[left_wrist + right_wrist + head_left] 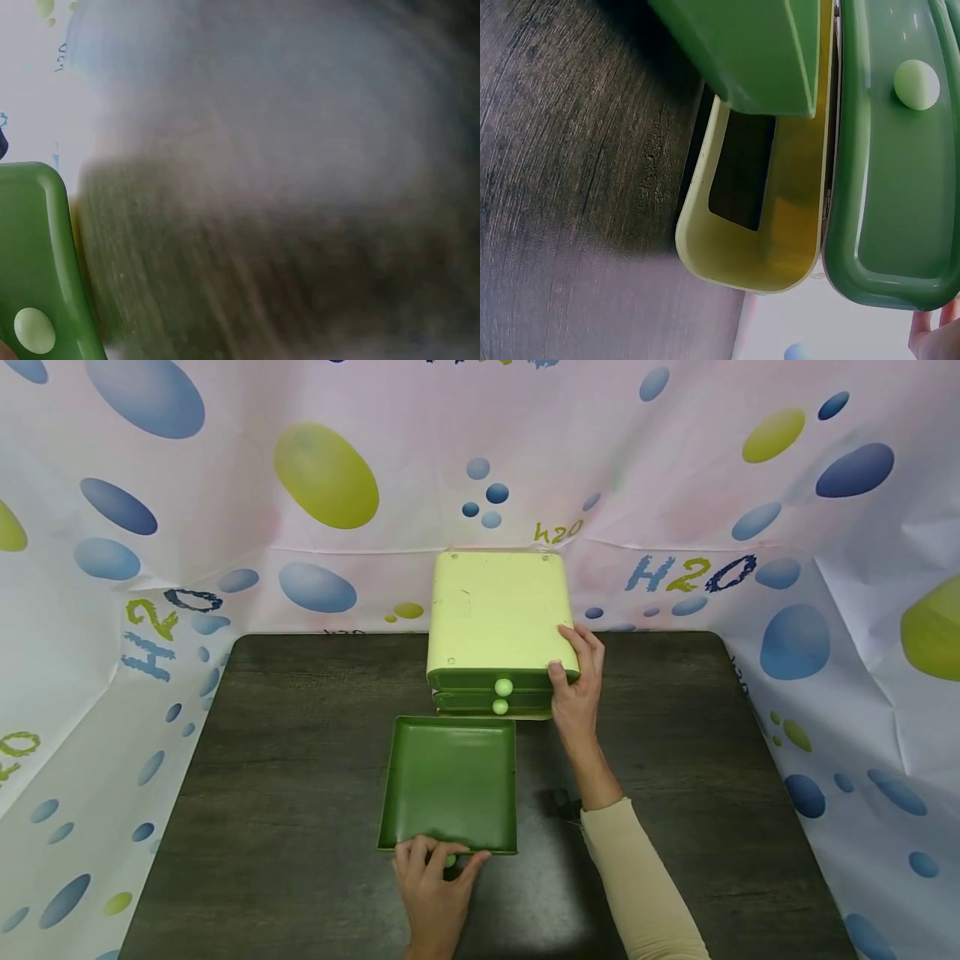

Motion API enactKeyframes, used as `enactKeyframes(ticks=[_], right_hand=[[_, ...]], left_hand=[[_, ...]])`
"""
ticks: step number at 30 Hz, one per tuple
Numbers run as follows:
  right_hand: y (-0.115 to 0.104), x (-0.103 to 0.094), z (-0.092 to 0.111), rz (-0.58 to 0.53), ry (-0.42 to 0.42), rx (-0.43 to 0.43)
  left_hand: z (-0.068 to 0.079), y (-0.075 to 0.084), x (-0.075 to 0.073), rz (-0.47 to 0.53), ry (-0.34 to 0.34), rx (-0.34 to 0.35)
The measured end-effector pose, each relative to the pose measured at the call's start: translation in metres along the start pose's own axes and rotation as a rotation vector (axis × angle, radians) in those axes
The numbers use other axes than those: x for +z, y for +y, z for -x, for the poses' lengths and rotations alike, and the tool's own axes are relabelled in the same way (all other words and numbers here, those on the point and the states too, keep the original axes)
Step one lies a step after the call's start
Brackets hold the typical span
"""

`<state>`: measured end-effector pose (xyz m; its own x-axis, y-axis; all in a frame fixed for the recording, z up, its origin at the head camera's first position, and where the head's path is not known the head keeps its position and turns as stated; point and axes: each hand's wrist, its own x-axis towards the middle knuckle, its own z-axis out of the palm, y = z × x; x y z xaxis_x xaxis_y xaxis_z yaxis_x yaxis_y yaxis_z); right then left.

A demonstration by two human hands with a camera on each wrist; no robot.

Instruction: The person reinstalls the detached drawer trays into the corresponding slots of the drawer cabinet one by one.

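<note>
A yellow-green drawer cabinet [498, 610] stands at the back of the table, with two green drawers in place, each with a pale round knob [503, 687]. My right hand [579, 697] grips its right front corner, thumb at the front edge and fingers over the side. In front of the cabinet, a shallow green drawer [453, 785] is pulled out, nothing in it. My left hand [435, 889] holds its front edge around the knob [450, 861]. In the right wrist view, the drawer's end [757, 60] overlaps the mouth of the cabinet's open bottom slot [735, 262].
The dark wooden tabletop [300, 777] extends on both sides of the cabinet. A white sheet with blue and green spots [360, 593] hangs right behind the table and around its sides. A small dark object [562, 802] lies by the right sleeve [637, 877]. Blur covers most of the left wrist view.
</note>
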<state>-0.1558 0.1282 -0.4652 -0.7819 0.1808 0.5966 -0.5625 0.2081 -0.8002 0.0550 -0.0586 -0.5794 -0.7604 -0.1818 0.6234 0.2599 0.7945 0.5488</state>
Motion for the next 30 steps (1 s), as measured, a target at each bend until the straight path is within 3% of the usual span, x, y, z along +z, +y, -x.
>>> enactKeyframes(ticks=[7,16,30], right_hand=[[0.000,-0.001,0.000,-0.005,-0.007,0.001],[-0.001,-0.001,0.000,-0.019,-0.017,0.009],[-0.002,-0.001,0.000,-0.014,-0.020,0.013]], left_hand=[[-0.001,0.005,0.001,-0.053,-0.032,0.039],[-0.003,0.011,0.003,-0.043,-0.069,0.040],[-0.003,0.013,0.009,-0.044,-0.026,0.078]])
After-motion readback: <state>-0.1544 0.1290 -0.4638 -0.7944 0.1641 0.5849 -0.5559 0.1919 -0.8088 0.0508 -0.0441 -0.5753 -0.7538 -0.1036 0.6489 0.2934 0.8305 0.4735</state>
